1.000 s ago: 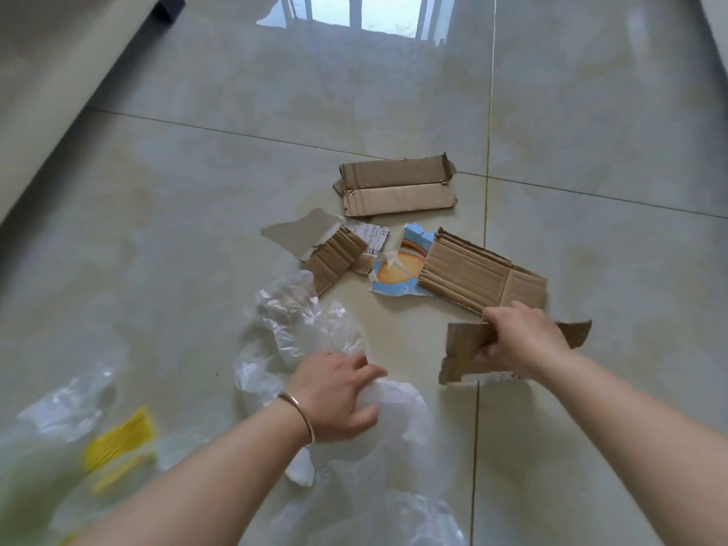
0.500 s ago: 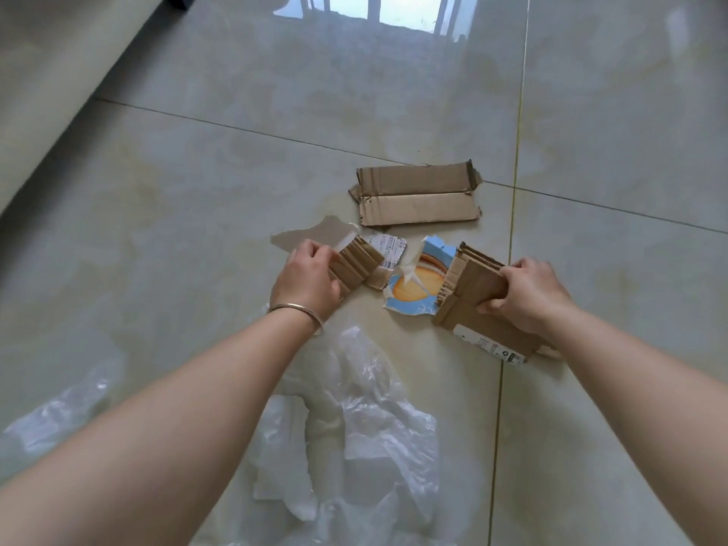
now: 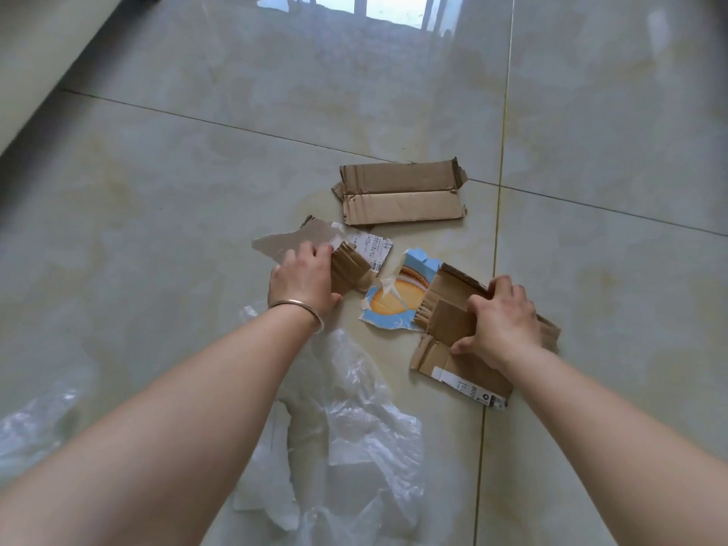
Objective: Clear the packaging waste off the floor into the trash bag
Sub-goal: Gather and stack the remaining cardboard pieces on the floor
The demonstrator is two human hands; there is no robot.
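Fingers (image 3: 315,252) around corrugated cardboard scrap (image 3: 348,269)

Soft daylight, bright window glare on the glossy floor (image 3: 394,112) at top, wide-angle edge bending.

Open floor (image 3: 157,230) left and far; folded cardboard (image 3: 400,195) blocks ahead, printed scrap (image 3: 398,299) between hands, plastic bag (image 3: 354,407) near.

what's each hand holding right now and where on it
Left hand grips the small folded cardboard piece at its left end. Right hand grips the stacked cardboard pieces at their right side.
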